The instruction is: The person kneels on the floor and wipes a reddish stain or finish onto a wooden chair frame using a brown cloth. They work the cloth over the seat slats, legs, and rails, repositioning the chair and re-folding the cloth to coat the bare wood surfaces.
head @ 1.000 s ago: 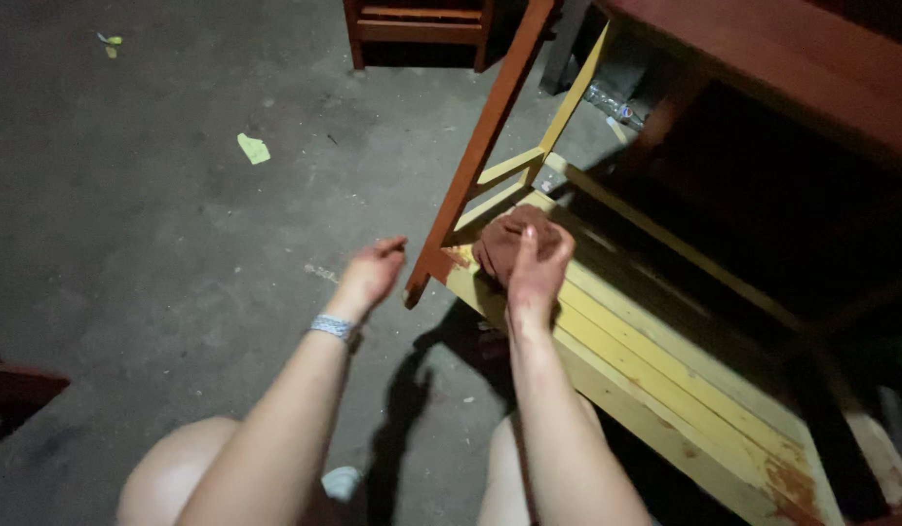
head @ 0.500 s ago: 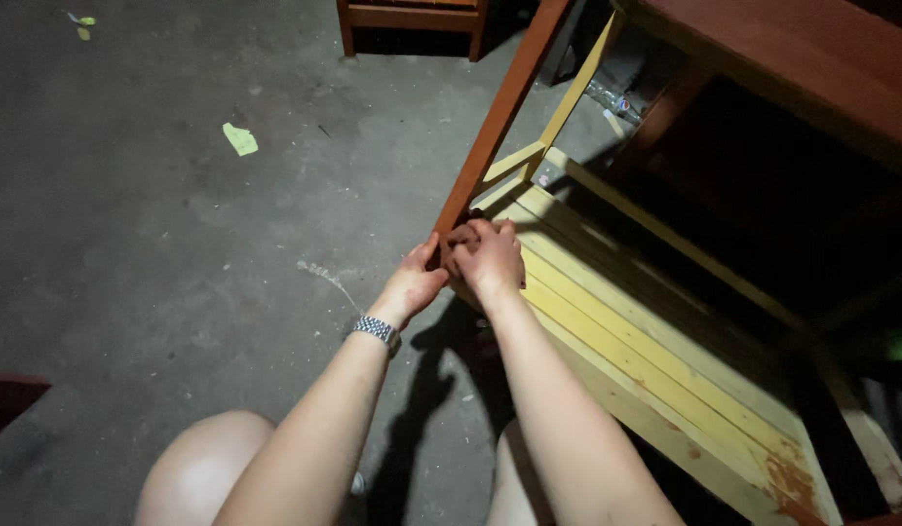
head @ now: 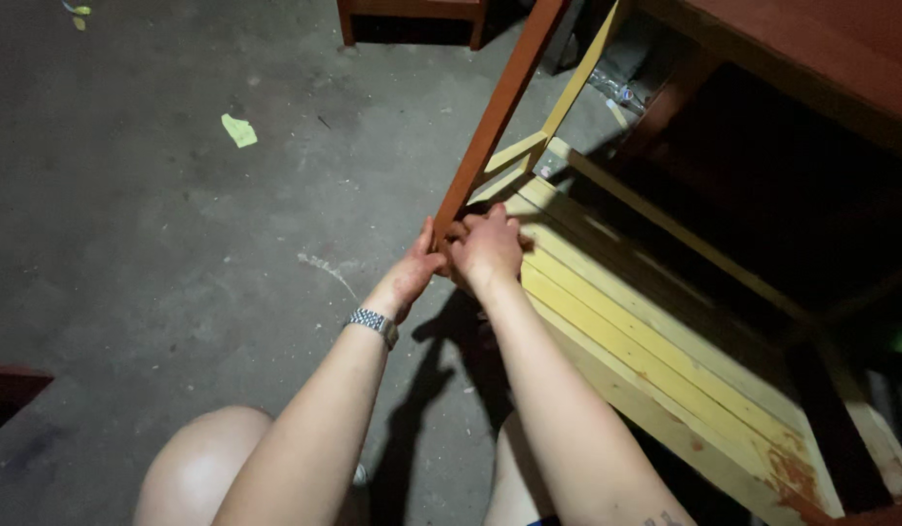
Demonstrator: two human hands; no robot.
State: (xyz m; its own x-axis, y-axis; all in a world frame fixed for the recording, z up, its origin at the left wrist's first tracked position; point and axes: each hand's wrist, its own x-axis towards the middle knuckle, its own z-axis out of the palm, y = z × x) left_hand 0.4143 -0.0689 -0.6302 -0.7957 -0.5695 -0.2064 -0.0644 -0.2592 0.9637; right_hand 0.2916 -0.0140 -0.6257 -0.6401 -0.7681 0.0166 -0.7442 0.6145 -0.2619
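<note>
Concrete floor (head: 178, 253): grey, bare.
Yellow slatted frame (head: 646, 360): lying on the floor to my right.
Red-brown leg (head: 495, 107): long axis slanting up and away from my fingers, its foot at the frame's near corner.
My right hand (head: 488, 248): fingers curled shut at the leg's foot; what they hold is hidden.
My left hand (head: 417, 273): fingers closed against the leg's left face, equally near.
Green paper scrap (head: 239, 130): far left, unlabelled.

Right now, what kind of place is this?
Probably a furniture workshop or storage yard: bare concrete floor, a half-stained wooden frame with yellow slats, and more red-brown furniture standing nearby. Both hands grip the red-stained leg.
</note>
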